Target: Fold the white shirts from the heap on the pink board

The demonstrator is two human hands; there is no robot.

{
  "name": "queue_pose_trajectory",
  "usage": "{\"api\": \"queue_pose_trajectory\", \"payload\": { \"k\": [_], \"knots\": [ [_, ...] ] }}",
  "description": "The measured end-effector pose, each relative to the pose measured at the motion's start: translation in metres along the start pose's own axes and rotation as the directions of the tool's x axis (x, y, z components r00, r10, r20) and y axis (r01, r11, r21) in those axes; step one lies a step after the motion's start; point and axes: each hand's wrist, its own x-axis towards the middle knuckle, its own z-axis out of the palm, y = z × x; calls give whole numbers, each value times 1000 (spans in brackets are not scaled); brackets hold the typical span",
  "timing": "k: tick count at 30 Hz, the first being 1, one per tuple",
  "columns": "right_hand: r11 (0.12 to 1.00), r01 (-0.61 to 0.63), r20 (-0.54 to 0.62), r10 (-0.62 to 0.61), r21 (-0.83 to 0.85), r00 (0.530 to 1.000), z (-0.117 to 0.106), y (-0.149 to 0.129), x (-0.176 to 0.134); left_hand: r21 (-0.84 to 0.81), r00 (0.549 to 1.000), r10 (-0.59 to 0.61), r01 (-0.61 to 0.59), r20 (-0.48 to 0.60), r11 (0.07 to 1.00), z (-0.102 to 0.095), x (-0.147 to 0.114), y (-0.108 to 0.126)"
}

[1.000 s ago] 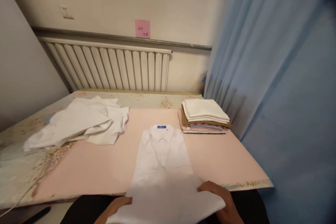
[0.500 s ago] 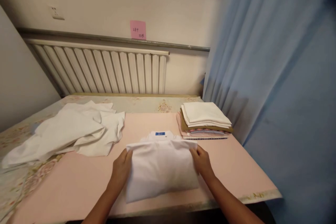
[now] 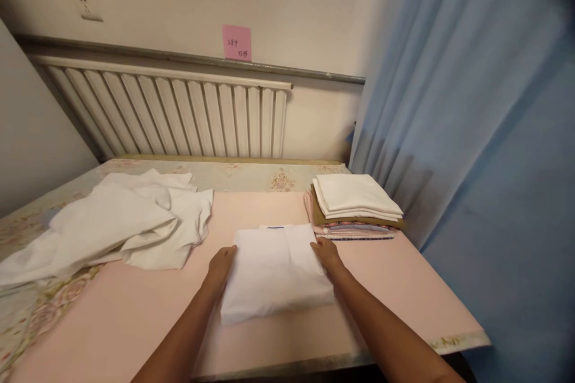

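A white shirt [image 3: 278, 272], folded into a rough rectangle, lies on the pink cloth [image 3: 148, 323] in front of me. Only a thin strip of the blue collar label shows at its far edge. My left hand [image 3: 222, 266] grips the shirt's far left corner, fingers closed and partly hidden behind the fabric. At the far right corner my right hand [image 3: 327, 256] pinches the edge between thumb and fingers. Close beyond the right hand is a stack of folded clothes [image 3: 359, 197], white on top.
Crumpled white garments [image 3: 126, 215] are heaped at the left on a floral tablecloth [image 3: 251, 173]. A blue curtain [image 3: 449, 131] hangs along the right side. Behind the table are a radiator [image 3: 179, 114] and a pink note [image 3: 236, 42] on the wall.
Both hands have carried the shirt's folded edge away from me and down toward the collar, covering most of the label. The view has shifted slightly.
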Motion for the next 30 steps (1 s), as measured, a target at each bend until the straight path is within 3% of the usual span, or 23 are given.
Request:
{"api": "queue_pose_trajectory", "payload": {
  "k": [5,11,16,21,25,28,30],
  "knots": [
    [997,-38,75,34,63,997,-10,4,-22,-156,996,-59,69,71,985,3,-36,-18],
    [985,-96,128,77,146,989,-21,17,-72,-221,995,-47,65,86,973,7,-82,-36],
    [985,-96,52,89,142,995,-25,21,-102,-212,999,-17,26,43,977,12,-96,-39],
    [995,-35,-112,45,92,993,-20,16,-125,-173,1000,11,-14,-17,985,15,-104,-33],
    [995,78,-181,-89,-66,979,-15,20,-147,-113,1000,18,-20,-20,993,14,-119,-36],
    [971,120,-174,-157,-207,972,-13,25,-155,55,1000,26,-25,-12,998,10,-130,-39],
    [964,112,-173,-156,-241,972,-13,26,-156,208,994,53,-31,-99,978,9,-135,-35]
  ]
}}
